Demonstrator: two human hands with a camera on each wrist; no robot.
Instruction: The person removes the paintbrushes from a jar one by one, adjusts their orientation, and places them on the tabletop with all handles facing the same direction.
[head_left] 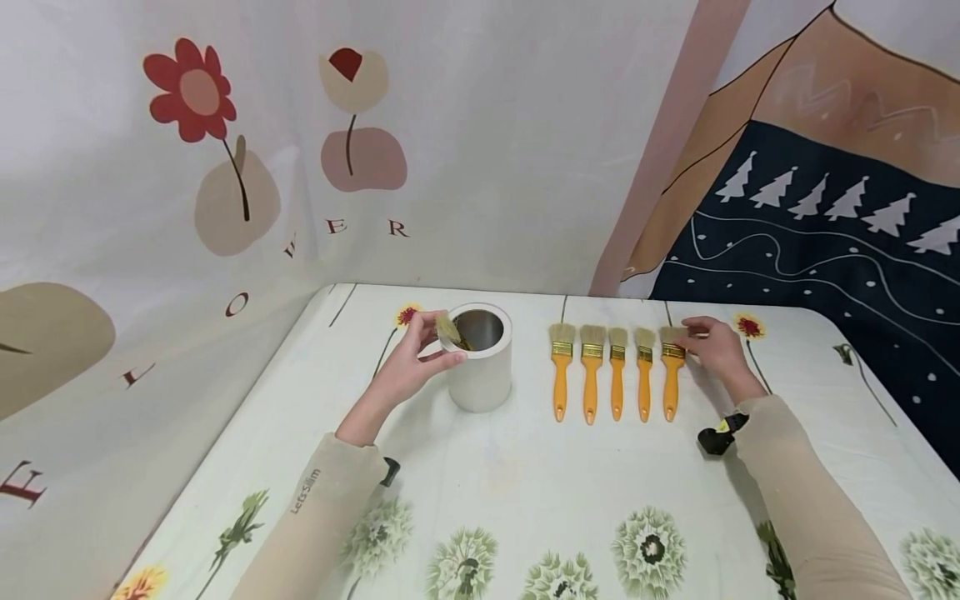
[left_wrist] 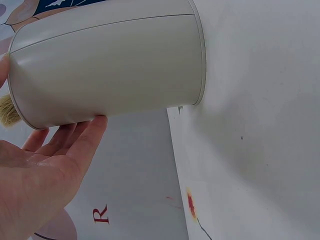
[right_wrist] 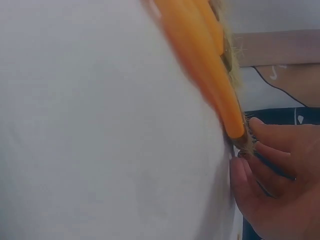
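Observation:
A white cylindrical canister (head_left: 480,383) stands upright, with a paintbrush inside whose pale bristles (head_left: 447,327) show at the left of its rim. My left hand (head_left: 408,362) grips the canister near the top, thumb at the near rim and fingers along its left side; the left wrist view shows the fingertips (left_wrist: 100,121) against the wall. To the right, several orange-handled paintbrushes lie in a row, bristles pointing away. The fingers and thumb of my right hand (head_left: 716,350) pinch the bristles of the rightmost paintbrush (head_left: 671,383), whose handle lies toward me.
A white cloth printed with flowers covers the table (head_left: 495,492). Behind it hang a light curtain (head_left: 510,167) with flower prints and a dark blue panel (head_left: 795,250) with white trees. A black strap device (head_left: 716,440) is on my right wrist.

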